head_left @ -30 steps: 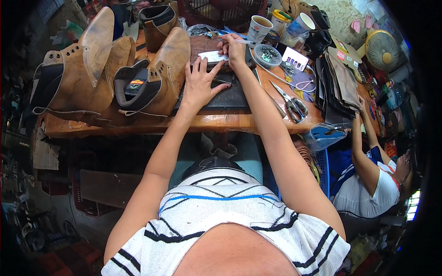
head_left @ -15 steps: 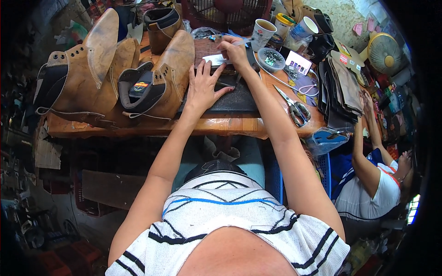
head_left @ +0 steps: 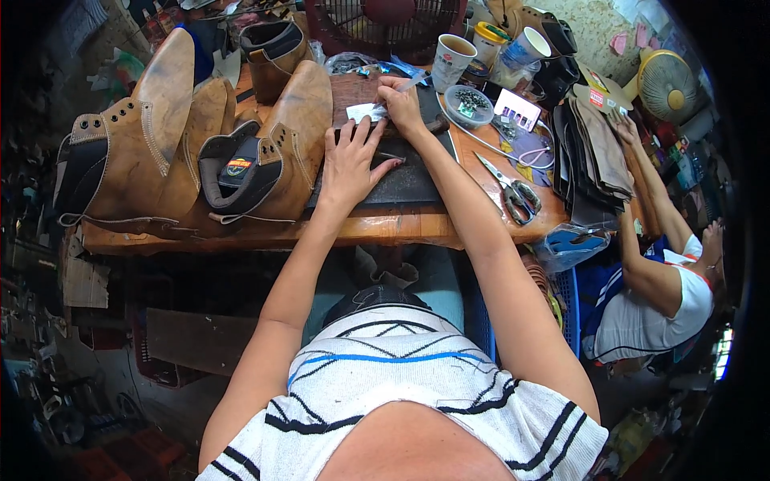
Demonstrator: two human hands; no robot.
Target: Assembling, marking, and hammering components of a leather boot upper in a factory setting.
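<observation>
Between the fingers of my right hand (head_left: 399,108) is a slim pale pen (head_left: 414,81), its upper end sticking out toward the paper cup. Its tip is hidden by the hand. A small white slip of paper (head_left: 365,111) lies under it on the worn board. My left hand (head_left: 350,164) rests flat with fingers spread, the fingertips at the slip's near edge and the thumb out to the right over a black mat (head_left: 397,186).
Unfinished brown leather boots (head_left: 298,120) stand at the left. To the right are scissors (head_left: 513,192), a tub of eyelets (head_left: 470,106), a phone (head_left: 517,111), a paper cup (head_left: 453,62) and stacked leather pieces (head_left: 589,148). A co-worker's arm (head_left: 654,180) reaches in beyond.
The slip of paper now sits tilted and slightly farther left, and my right hand has shifted a little left with the pen. The co-worker's hand has moved farther up along the leather stack.
</observation>
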